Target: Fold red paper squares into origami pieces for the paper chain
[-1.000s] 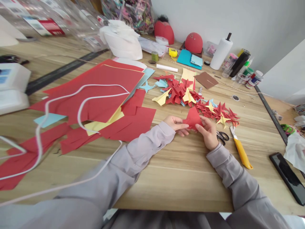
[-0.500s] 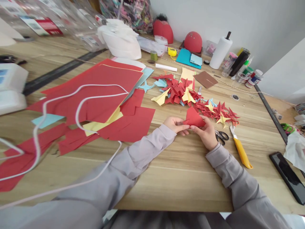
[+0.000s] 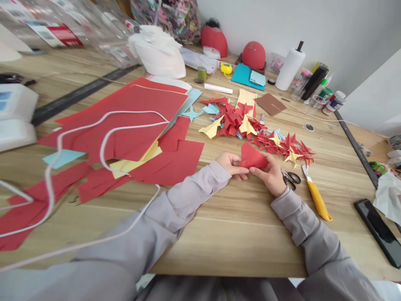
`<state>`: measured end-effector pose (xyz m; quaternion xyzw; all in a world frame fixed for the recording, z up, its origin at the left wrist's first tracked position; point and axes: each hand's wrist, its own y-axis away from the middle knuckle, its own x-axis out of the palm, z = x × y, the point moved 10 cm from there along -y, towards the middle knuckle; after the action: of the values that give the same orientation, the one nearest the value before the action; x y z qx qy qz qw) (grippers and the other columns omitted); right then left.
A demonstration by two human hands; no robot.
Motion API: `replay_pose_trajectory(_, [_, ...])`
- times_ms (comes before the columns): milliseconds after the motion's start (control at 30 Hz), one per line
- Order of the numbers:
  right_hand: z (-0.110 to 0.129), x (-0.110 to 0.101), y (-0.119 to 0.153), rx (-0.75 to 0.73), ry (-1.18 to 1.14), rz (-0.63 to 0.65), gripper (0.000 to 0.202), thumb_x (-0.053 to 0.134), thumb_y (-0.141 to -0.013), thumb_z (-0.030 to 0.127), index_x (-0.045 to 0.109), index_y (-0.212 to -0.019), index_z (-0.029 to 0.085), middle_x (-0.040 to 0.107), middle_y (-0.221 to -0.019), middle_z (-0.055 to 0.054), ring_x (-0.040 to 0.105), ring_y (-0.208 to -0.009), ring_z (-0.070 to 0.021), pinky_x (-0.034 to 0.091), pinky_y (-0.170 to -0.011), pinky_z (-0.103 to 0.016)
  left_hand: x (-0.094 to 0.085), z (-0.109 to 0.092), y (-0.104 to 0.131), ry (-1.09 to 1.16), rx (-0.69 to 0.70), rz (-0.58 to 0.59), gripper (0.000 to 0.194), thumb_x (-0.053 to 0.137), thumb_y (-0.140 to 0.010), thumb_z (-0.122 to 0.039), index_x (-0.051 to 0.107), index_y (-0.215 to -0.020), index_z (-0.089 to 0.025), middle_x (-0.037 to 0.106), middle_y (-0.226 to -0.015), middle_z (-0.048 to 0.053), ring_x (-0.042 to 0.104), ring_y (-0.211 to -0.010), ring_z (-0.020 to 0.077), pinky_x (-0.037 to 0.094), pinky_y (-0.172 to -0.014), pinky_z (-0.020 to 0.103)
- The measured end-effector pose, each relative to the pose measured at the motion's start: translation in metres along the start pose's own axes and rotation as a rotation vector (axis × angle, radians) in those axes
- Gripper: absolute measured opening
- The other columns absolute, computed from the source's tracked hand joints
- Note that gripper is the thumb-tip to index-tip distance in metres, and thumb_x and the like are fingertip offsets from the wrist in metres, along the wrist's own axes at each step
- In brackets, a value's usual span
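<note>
A small folded piece of red paper [image 3: 251, 155] is held between my two hands, just above the wooden table [image 3: 225, 225]. My left hand [image 3: 232, 164] pinches its left lower edge with thumb and fingers. On the other side, my right hand [image 3: 270, 173] grips the right lower edge, its thumb tip close to the left one. Beyond the hands lies a heap of folded red paper shapes [image 3: 233, 119], with yellow folded paper planes [image 3: 247, 125] and a few blue pieces among them. Black-handled scissors [image 3: 292, 179] rest right beside my right hand.
A yellow-handled knife [image 3: 318, 200] and a black phone [image 3: 379, 232] lie at the right. Large red paper sheets [image 3: 134, 121] cover the left, with a white cord [image 3: 48, 179] across them. Bottles and a white paper roll [image 3: 290, 69] stand at the back.
The red paper has tilted slightly and shifted a little left in my fingers. Both hands keep their hold in nearly the same place.
</note>
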<state>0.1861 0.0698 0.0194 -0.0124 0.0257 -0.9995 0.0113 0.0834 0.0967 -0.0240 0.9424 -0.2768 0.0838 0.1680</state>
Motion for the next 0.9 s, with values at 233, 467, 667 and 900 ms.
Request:
replay_pose_trajectory(233, [0.0007,-0.0024,0.0001,-0.016,0.024,-0.013,0.053,0.078,-0.059,0.036,0.053,-0.103,0.024,0.064,-0.099,-0.004,0.062,-0.088,-0.021,0.053,-0.082,-0.039,-0.0007,0.0026,-0.0002,0.003,-0.033,-0.017,0.038,0.086,-0.045,-0.021,0.068,-0.074,-0.006,0.069,-0.059,0.009,0.065,-0.048,0.0183,0.049,-0.038,0.021])
replay_pose_trajectory(467, [-0.0006,-0.0025,0.0,0.009,0.001,-0.012,0.053,0.078,-0.059,0.035,0.052,-0.103,0.023,0.065,-0.097,-0.003,0.063,-0.086,-0.0204,0.052,-0.081,-0.038,0.0022,0.004,0.0002,0.035,-0.067,0.028,0.043,0.086,-0.042,-0.031,0.067,-0.073,-0.008,0.071,-0.066,0.009,0.066,-0.051,0.0178,0.049,-0.04,0.02])
replay_pose_trajectory(667, [0.0006,-0.001,0.0,0.003,0.007,-0.003,0.049,0.078,-0.059,0.037,0.053,-0.099,0.023,0.065,-0.091,-0.001,0.063,-0.08,-0.0185,0.053,-0.075,-0.034,0.0005,0.0004,-0.0001,0.004,-0.03,0.001,0.042,0.087,-0.04,-0.025,0.068,-0.074,-0.007,0.069,-0.06,0.007,0.065,-0.049,0.0164,0.05,-0.041,0.02])
replay_pose_trajectory(900, [-0.0039,-0.0034,-0.0016,-0.016,0.013,0.023,0.033,0.059,-0.078,0.049,0.054,-0.098,0.023,0.06,-0.065,0.004,0.055,-0.057,-0.0116,0.047,-0.057,-0.027,-0.0018,-0.0022,0.0,0.008,0.008,-0.013,0.041,0.086,-0.043,-0.025,0.068,-0.075,-0.007,0.071,-0.067,0.009,0.064,-0.049,0.0155,0.05,-0.042,0.021])
